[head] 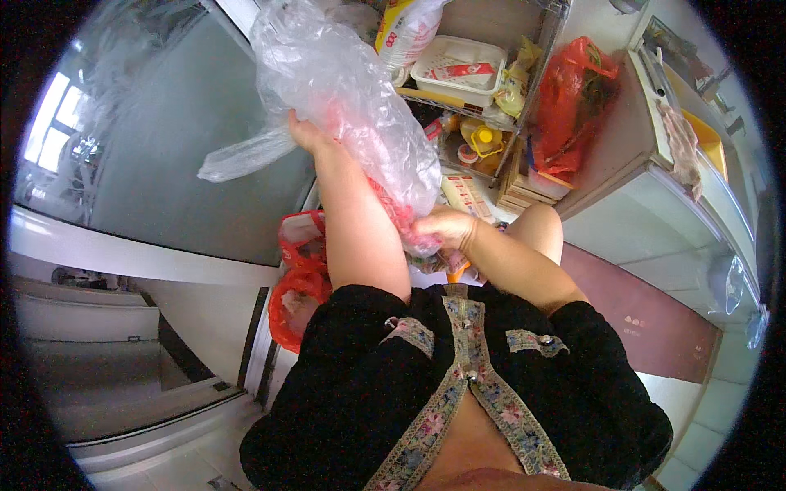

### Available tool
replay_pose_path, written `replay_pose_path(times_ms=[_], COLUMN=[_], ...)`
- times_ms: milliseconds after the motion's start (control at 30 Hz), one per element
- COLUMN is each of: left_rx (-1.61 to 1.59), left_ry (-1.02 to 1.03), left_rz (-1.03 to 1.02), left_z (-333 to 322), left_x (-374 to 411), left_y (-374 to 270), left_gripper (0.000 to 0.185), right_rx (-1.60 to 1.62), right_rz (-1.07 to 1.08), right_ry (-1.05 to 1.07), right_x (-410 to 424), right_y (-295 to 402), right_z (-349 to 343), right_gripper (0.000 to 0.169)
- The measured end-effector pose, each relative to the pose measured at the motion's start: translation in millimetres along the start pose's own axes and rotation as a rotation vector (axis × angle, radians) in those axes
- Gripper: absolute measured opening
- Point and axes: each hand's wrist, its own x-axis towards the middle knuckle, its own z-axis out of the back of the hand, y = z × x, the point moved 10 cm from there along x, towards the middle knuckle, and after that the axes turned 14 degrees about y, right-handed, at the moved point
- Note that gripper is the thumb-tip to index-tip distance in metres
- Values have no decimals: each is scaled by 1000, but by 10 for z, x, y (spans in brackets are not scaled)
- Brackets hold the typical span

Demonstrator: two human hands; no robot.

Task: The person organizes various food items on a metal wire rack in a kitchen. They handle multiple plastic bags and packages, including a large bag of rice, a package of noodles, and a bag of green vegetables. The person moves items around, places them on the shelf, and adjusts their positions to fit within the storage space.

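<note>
A large, crumpled clear plastic bag (362, 80) is stretched out before me, with red plastic showing through its middle and lower end. My left hand (310, 135) holds the bag's left side, its thumb in sight and its other fingers hidden by the plastic. From that side a twisted strip of clear plastic (245, 156) sticks out. My right hand (448, 227) grips the bag's lower end, where red film (402, 215) bunches near the fingers.
On a wire shelf ahead are a white plastic basket (457, 64), a printed sack (408, 30) and a yellow-capped oil bottle (485, 135). A red bag (574, 104) hangs beside a white cabinet (620, 135). Red bags (298, 307) lie left, by a frosted sliding door (202, 123).
</note>
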Motion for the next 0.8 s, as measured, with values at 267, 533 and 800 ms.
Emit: replay_pose_path(times_ms=[267, 533, 800], left_rx=[63, 1076, 2136], left_ry=[84, -62, 1521], left_rz=[67, -366, -661], left_z=[293, 89, -1296], left_x=[221, -307, -1601], left_y=[-172, -1234, 715], left_gripper=[65, 104, 78], right_rx=[-308, -164, 76], right_rz=[-271, -97, -439], right_ry=[-159, -318, -162], right_x=[-294, -788, -800], right_y=[202, 832, 324], right_z=[382, 741, 842], right_gripper=[33, 22, 13])
